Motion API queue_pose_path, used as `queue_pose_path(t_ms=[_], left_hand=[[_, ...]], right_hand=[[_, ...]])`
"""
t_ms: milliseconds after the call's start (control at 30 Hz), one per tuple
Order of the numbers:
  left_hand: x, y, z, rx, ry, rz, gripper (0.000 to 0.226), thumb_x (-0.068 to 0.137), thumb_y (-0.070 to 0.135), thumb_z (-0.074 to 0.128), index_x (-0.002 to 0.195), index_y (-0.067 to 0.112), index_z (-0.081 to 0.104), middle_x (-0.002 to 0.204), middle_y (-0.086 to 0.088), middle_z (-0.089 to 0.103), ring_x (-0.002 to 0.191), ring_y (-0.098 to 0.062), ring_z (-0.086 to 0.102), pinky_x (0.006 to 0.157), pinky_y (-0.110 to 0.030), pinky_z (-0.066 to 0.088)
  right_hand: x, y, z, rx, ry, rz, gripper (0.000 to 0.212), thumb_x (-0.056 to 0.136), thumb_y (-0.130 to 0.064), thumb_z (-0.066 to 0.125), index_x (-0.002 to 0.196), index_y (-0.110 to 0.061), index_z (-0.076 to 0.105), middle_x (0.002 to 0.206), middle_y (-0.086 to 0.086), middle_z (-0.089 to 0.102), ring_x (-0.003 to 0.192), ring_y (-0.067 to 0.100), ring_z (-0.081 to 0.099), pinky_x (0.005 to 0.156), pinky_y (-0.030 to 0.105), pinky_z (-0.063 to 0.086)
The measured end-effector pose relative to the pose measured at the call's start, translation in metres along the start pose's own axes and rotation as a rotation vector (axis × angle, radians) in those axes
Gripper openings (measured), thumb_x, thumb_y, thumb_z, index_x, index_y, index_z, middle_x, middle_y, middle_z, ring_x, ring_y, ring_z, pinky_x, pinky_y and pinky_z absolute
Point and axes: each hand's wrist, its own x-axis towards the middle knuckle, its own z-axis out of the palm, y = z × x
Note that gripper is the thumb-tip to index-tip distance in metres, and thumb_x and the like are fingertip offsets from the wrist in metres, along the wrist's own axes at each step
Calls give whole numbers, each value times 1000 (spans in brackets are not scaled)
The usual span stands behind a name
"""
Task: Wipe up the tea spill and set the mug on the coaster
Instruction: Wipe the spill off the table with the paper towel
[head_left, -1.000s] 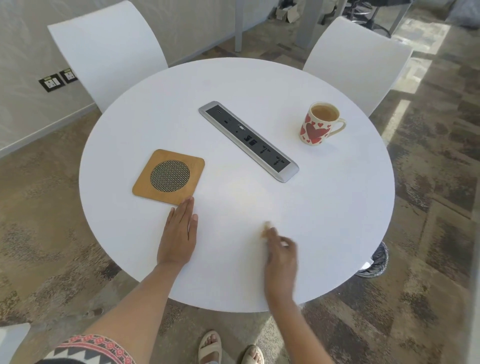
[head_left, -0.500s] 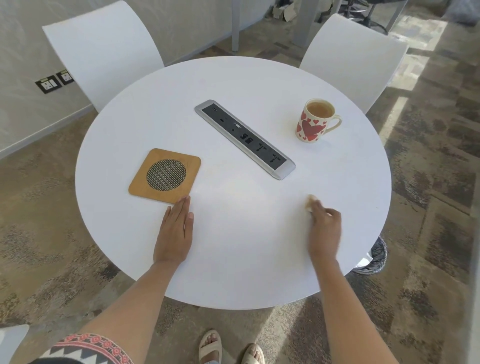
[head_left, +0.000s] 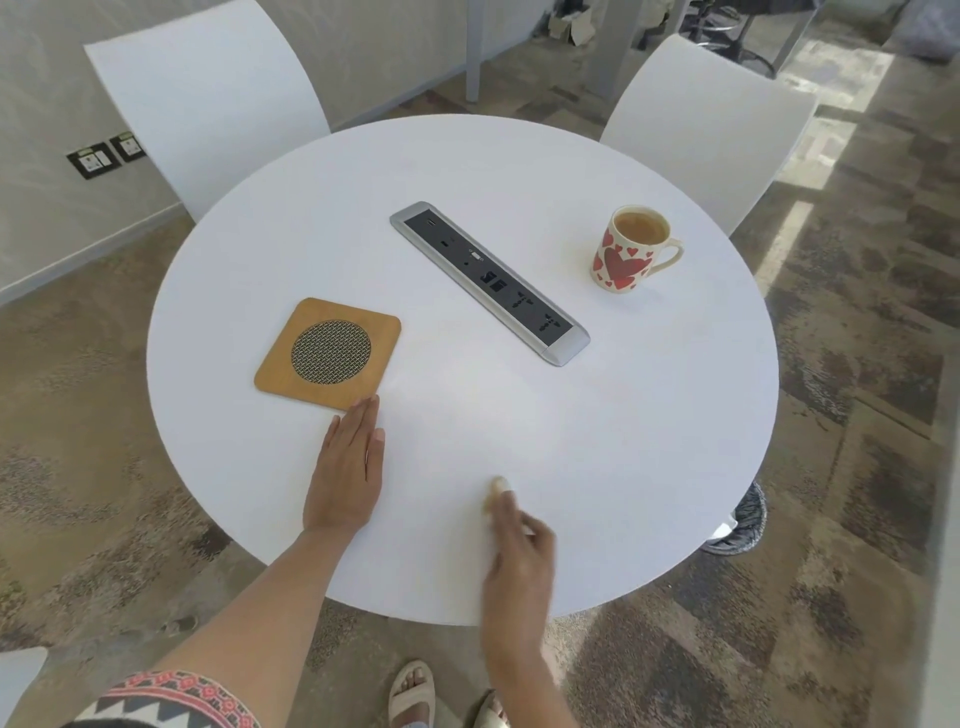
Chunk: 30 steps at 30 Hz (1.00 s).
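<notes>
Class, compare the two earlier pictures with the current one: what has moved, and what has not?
The right hand, clutching a small wad, swept right across the table and has come back left. The left hand stays flat beside the coaster; the mug is untouched.

The left hand (head_left: 347, 475) lies flat, palm down on the counter (head_left: 649, 441), fingers straight and together, forearm bare and reaching in from the near edge. The right hand (head_left: 519, 551) is blurred, knuckles up, fingers curled into a closed grip over something pale at their tips, pressed to the counter.
</notes>
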Motion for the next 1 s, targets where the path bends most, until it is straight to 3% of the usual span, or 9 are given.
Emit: queue_pose_path(t_ms=[100, 167, 233, 300, 467, 700, 800, 900, 1000], left_hand=[[0, 0, 0, 8, 3, -1, 52, 98, 29, 18, 146, 11, 26, 154, 0, 28, 138, 1, 15, 119, -26, 6], [0, 0, -1, 2, 4, -5, 51, 99, 29, 19, 146, 12, 26, 154, 0, 28, 138, 1, 15, 118, -26, 6], [0, 0, -1, -11, 5, -12, 49, 100, 27, 20, 146, 12, 27, 154, 1, 28, 138, 2, 15, 118, -25, 6], [-1, 0, -1, -24, 6, -20, 46, 102, 22, 24, 146, 12, 26, 154, 1, 28, 138, 3, 14, 118, -25, 5], [-1, 0, -2, -56, 1, -25, 47, 101, 26, 22, 146, 13, 26, 154, 2, 28, 138, 3, 14, 117, -23, 5], [-1, 2, -3, -69, -15, -38, 54, 96, 33, 17, 146, 14, 27, 154, 3, 28, 138, 3, 14, 118, -25, 8], [0, 2, -3, -75, -19, -43, 54, 97, 33, 16, 147, 15, 26, 154, 4, 27, 138, 3, 13, 119, -25, 8], [0, 1, -3, -75, -14, -44, 48, 101, 28, 20, 146, 16, 26, 154, 4, 27, 139, 2, 14, 118, -22, 6], [0, 1, -2, -80, -9, -49, 48, 100, 27, 22, 146, 16, 26, 153, 7, 26, 139, 4, 13, 117, -19, 4]], right_hand=[[-4, -19, 14, -27, -239, -242, 52, 74, 14, 68, 121, -8, 64, 116, 2, 69, 94, 13, 61, 74, 18, 53], [8, -8, 10, -146, -350, -471, 45, 72, 7, 73, 114, -10, 69, 114, -2, 71, 91, 16, 63, 72, 26, 54], [33, 2, -10, -184, -251, -451, 16, 85, -38, 66, 95, -29, 74, 98, -20, 69, 87, 0, 64, 74, 27, 48], [67, 22, -25, -340, -84, -271, 29, 83, -60, 57, 87, -34, 69, 88, -18, 64, 82, -5, 60, 70, 25, 40], [127, 21, -41, -90, 171, -52, 21, 92, 0, 51, 97, -12, 68, 76, -18, 49, 91, 18, 48, 72, 11, 31], [133, -10, 16, -202, -73, -166, 25, 85, -48, 59, 89, -25, 69, 90, -10, 59, 81, 2, 56, 65, 20, 37], [135, -13, 31, -232, -271, -423, 27, 91, -19, 56, 115, -24, 68, 110, 0, 65, 96, 4, 54, 83, 16, 39], [165, -14, 23, -372, -206, -441, 20, 90, -47, 49, 91, -39, 67, 104, -8, 61, 92, -2, 56, 76, 23, 42], [196, -25, 31, -354, -117, -351, 21, 92, -42, 40, 80, -36, 55, 99, -1, 54, 82, 15, 50, 71, 22, 39]])
